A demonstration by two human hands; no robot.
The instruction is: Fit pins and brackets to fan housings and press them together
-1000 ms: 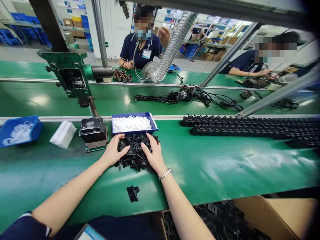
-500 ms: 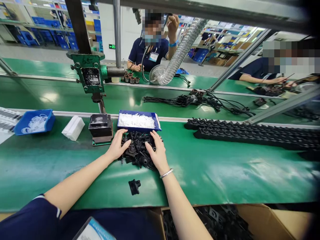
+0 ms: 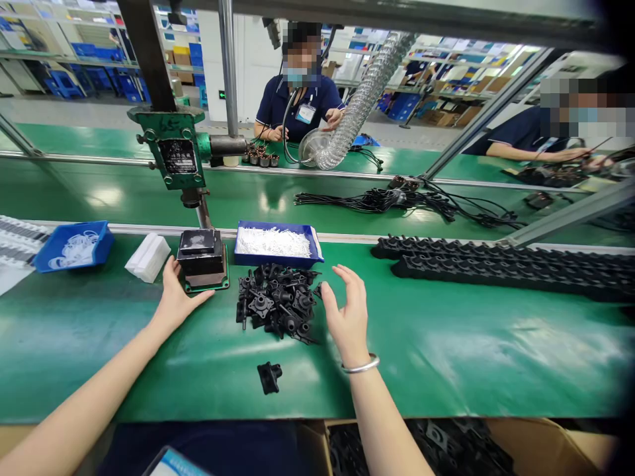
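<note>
A heap of black plastic parts (image 3: pixel 278 301) with square flanges and short stems lies on the green bench. To its left, my left hand (image 3: pixel 176 294) is open beside the base of the press (image 3: pixel 202 261), thumb stretched along the base's front edge; whether it touches is unclear. My right hand (image 3: pixel 347 311) is open just right of the heap, fingers apart, its thumb near a part at the heap's edge. One separate black part (image 3: pixel 269 377) lies closer to the bench's front edge. Behind the heap stands a blue tray (image 3: pixel 278 260) of small white pieces.
Left are a white block (image 3: pixel 147 258) and a blue bin (image 3: pixel 74 264) with white rings. Long rows of black parts (image 3: pixel 496 264) lie right; black cables (image 3: pixel 377 199) lie behind. Below the front edge is a cardboard box (image 3: pixel 526 436) of black parts. Two co-workers sit opposite.
Both hands have come away from the heap: the left went left to the press base, the right moved right. The co-worker opposite has lowered a raised hand.
</note>
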